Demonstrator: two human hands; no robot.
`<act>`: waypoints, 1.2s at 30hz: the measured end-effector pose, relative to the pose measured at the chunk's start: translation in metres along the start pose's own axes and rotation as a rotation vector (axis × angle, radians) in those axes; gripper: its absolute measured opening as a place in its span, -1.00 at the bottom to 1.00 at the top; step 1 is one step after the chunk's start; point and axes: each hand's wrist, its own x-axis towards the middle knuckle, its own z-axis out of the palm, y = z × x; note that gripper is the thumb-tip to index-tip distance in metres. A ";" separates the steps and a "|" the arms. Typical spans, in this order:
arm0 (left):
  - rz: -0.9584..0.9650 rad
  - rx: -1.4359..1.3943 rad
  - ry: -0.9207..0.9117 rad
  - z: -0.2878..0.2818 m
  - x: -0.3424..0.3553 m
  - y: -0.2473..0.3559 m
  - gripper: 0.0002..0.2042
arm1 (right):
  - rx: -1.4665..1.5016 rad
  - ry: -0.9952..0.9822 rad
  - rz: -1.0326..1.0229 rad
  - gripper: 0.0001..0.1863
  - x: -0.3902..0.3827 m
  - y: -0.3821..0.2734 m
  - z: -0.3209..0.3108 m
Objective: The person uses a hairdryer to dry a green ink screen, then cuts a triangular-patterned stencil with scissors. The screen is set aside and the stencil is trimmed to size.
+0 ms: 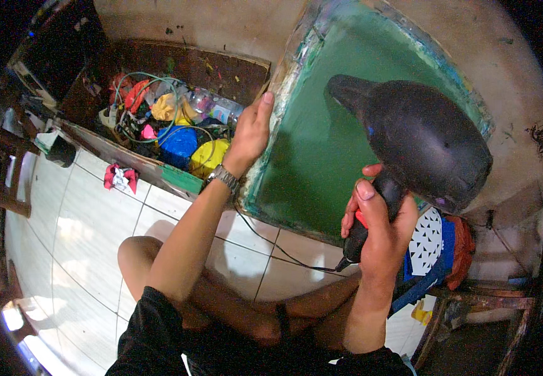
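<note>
My right hand (pixel 378 238) is wrapped round the handle of a black hair dryer (pixel 426 141), its nozzle pointing up-left over the green mesh of a paint-stained screen frame (pixel 277 150). A red switch shows at my thumb. The dryer's black cord (pixel 302 268) runs across to the left. My left hand (pixel 252 131), wearing a metal wristwatch, grips the left side of the frame, which stands tilted against the wall.
A wooden box (pixel 146 50) holds cords, bottles, cans and rags. A red-and-white crumpled scrap (pixel 121 178) lies on the tiled floor (pixel 77 238). A patterned cloth bundle (pixel 425 244) and wooden frame (pixel 484 301) are at right. A dark wooden stand (pixel 2 169) is at left.
</note>
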 end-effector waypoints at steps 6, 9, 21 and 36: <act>-0.010 -0.043 -0.044 -0.001 0.003 -0.004 -0.33 | -0.004 0.001 0.003 -0.67 -0.005 0.006 0.003; 0.014 -0.043 -0.016 0.001 0.002 -0.004 -0.32 | -0.012 0.014 0.019 -0.67 -0.007 0.007 0.004; 0.046 -0.027 0.046 0.002 0.000 0.001 -0.37 | -0.084 0.156 0.072 -0.72 -0.049 0.028 -0.015; 0.375 0.326 -0.087 -0.030 -0.110 -0.040 -0.40 | 0.042 -0.001 0.029 -0.73 -0.062 0.066 -0.006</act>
